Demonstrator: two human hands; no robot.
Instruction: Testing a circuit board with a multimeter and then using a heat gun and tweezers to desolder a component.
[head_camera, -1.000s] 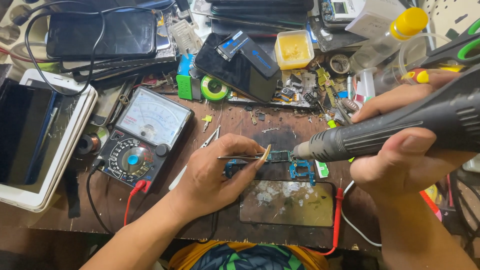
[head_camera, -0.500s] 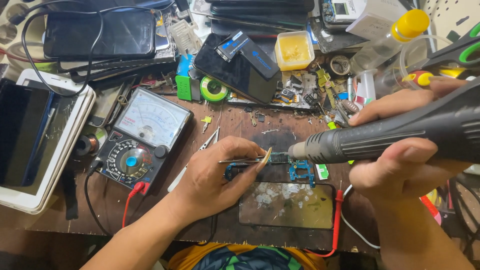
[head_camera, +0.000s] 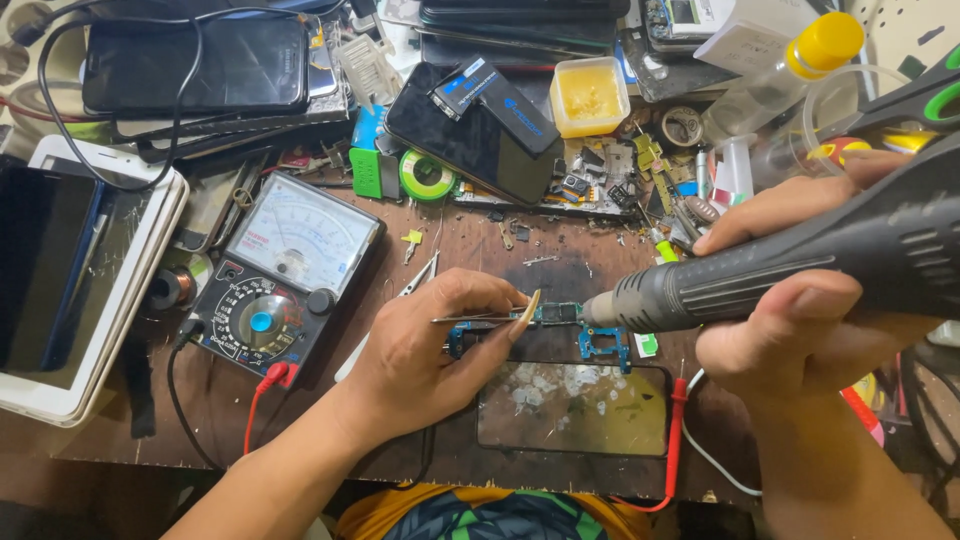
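Observation:
My left hand pinches thin metal tweezers, their tips resting on a small blue-green circuit board in a blue holder on the wooden bench. My right hand grips a thick dark grey hot-air wand. Its metal nozzle points left and sits right at the board's edge, a short way from the tweezer tips.
An analog multimeter with red and black leads lies to the left, a white tablet beyond it. A scraped dark glass panel lies near the front edge. Phones, a yellow flux tub, a plastic bottle and small parts crowd the back.
The nozzle of the wand has edged slightly left, closer to the board. My left hand and the tweezers stay in place.

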